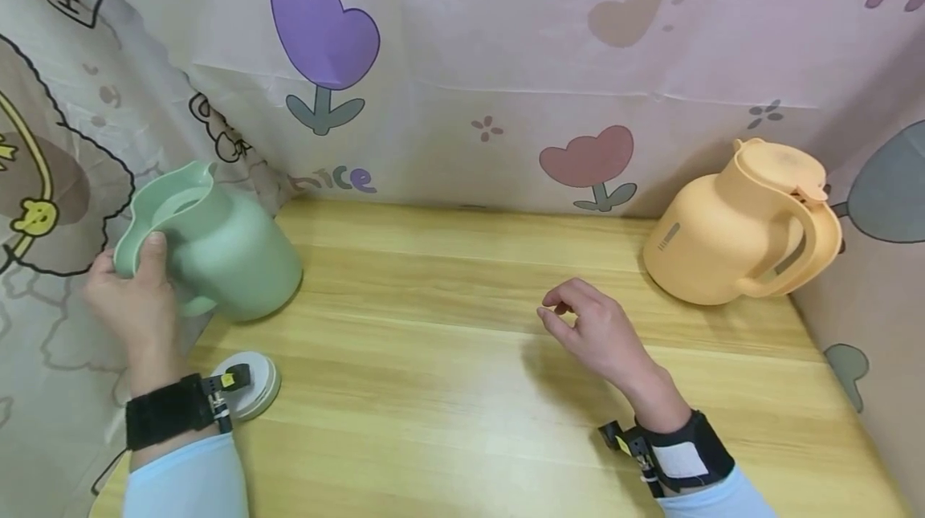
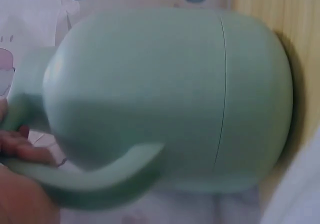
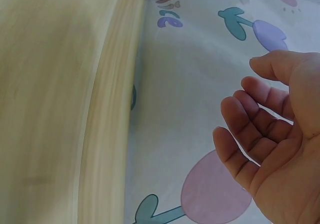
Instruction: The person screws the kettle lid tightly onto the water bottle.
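At the table's left side stands a green thermos jug [image 1: 242, 253], its top without a lid and its handle turned toward me. My left hand [image 1: 140, 297] grips the upper end of that handle, thumb near the rim. In the left wrist view, the fingers [image 2: 27, 151] wrap the handle beside the jug's neck, and the base sits at the tabletop. My right hand [image 1: 596, 329] hovers above the middle right of the table with loosely curled fingers and nothing in them. The right wrist view shows its bare palm [image 3: 285, 169].
A yellow thermos jug [image 1: 704, 237] with its lid on stands at the back right. Close to my left wrist lies a round whitish disc [image 1: 263, 389], partly covered by the wrist camera. Printed cloth [image 1: 448, 36] hangs behind and on both sides of the wooden table [image 1: 433, 422].
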`<state>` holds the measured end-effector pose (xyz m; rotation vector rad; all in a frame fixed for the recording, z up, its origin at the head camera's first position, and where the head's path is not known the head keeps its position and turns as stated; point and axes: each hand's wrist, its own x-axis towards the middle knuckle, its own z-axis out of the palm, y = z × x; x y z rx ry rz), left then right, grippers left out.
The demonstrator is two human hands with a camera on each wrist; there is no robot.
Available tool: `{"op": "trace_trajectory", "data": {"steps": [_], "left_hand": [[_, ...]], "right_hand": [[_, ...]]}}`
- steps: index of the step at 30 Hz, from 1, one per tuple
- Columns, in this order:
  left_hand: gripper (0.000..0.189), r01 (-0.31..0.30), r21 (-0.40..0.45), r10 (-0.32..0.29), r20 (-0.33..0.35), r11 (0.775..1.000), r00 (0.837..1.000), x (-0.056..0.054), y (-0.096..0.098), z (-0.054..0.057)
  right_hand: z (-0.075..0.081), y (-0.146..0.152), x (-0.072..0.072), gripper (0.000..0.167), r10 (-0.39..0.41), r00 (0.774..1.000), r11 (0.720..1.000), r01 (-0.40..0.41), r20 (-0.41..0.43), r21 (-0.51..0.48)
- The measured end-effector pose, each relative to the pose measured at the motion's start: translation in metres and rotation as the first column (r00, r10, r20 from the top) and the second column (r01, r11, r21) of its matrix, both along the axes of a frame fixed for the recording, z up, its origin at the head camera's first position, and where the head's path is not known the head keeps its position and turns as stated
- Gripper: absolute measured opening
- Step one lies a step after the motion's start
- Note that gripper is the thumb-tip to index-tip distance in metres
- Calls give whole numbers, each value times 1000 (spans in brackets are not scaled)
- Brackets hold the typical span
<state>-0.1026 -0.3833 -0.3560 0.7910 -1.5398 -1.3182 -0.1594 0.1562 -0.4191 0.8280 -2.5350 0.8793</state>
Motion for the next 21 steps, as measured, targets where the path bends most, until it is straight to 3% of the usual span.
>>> {"op": "trace_trajectory", "data": {"steps": [3,9,15,21], "left_hand": [[23,-56,-37,57,14,998,998,-3,5,-1],[21,-100,18,99,17,995,995,-5,18,-2],[22,-146,-55,149,52,988,987,-9,38,-7],[19,-82,-46,82,14,996,997,-16,75,-10]], "right_hand": [[1,1,0,10,0,1000,1000,0,-3,3],[4,2,2,10,-3,1000,1000,3,-7,7],[8,1,2,10,-5,1000,1000,5,-17,3],[10,4,3,9,-17,1000,1000,17,-23,1]]}}
